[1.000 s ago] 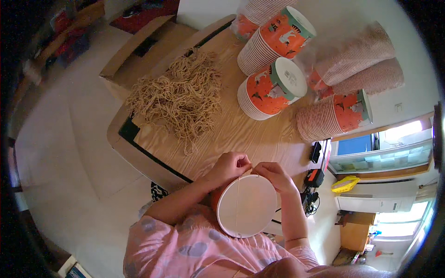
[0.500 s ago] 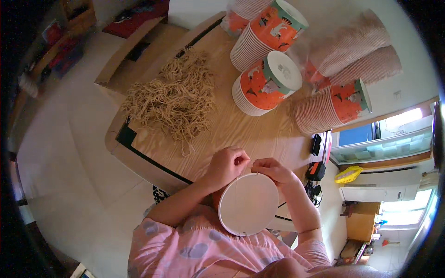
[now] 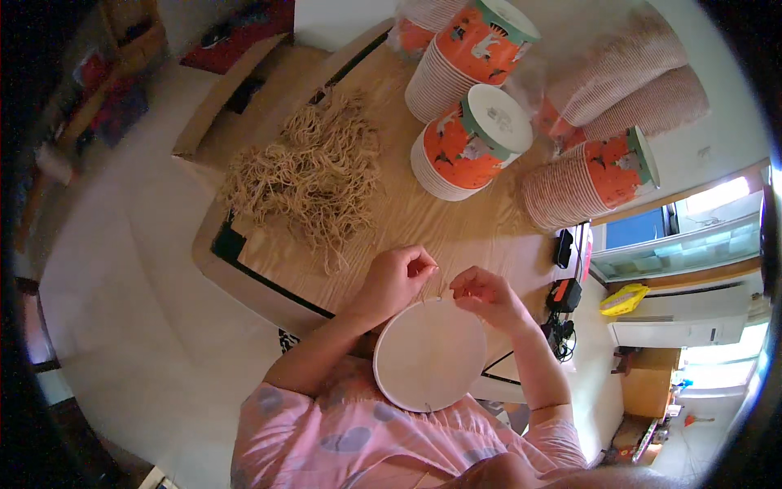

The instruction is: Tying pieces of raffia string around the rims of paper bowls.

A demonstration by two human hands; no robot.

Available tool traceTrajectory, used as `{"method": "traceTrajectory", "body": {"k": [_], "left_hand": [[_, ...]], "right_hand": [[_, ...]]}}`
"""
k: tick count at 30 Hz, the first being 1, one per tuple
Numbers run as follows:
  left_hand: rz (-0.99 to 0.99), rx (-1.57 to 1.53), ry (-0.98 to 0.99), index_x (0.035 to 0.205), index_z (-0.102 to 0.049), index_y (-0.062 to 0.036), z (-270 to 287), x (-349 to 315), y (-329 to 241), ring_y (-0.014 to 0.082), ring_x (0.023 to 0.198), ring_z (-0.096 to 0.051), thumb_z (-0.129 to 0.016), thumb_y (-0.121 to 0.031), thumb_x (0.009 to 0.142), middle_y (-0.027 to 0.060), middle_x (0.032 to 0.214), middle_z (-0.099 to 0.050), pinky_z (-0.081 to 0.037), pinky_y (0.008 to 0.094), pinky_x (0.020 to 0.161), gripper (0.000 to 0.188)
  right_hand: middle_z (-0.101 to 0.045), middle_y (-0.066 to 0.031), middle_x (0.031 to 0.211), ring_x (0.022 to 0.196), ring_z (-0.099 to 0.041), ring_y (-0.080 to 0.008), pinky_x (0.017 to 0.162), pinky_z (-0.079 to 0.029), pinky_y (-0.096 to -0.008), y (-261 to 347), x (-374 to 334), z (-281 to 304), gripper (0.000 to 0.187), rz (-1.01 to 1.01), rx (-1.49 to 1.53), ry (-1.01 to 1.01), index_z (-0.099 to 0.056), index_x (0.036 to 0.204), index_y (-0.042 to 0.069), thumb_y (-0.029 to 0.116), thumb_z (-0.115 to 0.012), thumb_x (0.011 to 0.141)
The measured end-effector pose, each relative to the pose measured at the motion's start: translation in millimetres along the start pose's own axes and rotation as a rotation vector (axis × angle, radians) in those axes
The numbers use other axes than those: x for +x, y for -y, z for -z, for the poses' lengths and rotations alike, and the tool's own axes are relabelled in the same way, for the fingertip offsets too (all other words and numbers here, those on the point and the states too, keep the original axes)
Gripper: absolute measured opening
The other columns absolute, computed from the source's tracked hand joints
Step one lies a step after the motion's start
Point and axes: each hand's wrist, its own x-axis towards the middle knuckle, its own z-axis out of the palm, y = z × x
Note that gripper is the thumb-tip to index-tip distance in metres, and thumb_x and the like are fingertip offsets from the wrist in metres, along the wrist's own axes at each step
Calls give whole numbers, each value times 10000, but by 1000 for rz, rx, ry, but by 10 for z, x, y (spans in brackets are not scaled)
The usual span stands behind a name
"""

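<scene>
- So the round bucket [image 3: 428, 359] is tilting its wide mouth up, plain white inside showing, right by the pink spotted top [image 3: 346, 436]
- Thin string [image 3: 430, 299] is making a little loop at the far rim
- More string is poking out at the near rim, honestly too fine to trace

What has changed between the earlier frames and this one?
The left hand and right hand, nearly together at the open tub's rim a second ago, have drawn apart. The strand seen across its mouth earlier is now hard to make out. Unchanged: the twine pile and stacked tubs on the table.
</scene>
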Motion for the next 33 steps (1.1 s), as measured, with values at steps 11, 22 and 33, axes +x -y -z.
{"method": "traceTrajectory", "body": {"k": [11, 22, 33], "left_hand": [[160, 21, 159, 810, -608, -35, 34, 12, 415, 187, 613, -599, -634, -109, 750, 88, 686, -615, -476, 307, 584, 98], [146, -138, 105, 876, -602, -12, 587, 28, -15, 63, 620, -556, -600, -89, 846, 0, 697, -598, -469, 224, 584, 83], [228, -275, 297, 905, -598, -3, 191, 179, -229, 49, 609, -538, -609, -89, 833, -14, 690, -583, -456, 200, 589, 113]], "right_hand": [[-530, -53, 787, 694, -525, -150, 646, -445, -261, 266, -133, -205, 233, 216, -554, -167, -596, 995, 44, -1, -615, 767], [-449, -40, 572, 520, -435, -119, 496, -388, -268, 3, -641, -68, 240, 5, -527, -600, -527, 1042, 85, 65, -551, 805], [-605, -83, 953, 893, -581, -185, 771, -463, -304, 260, -50, -37, 270, 316, -352, -315, -577, 1017, 16, 170, -649, 808]]}}
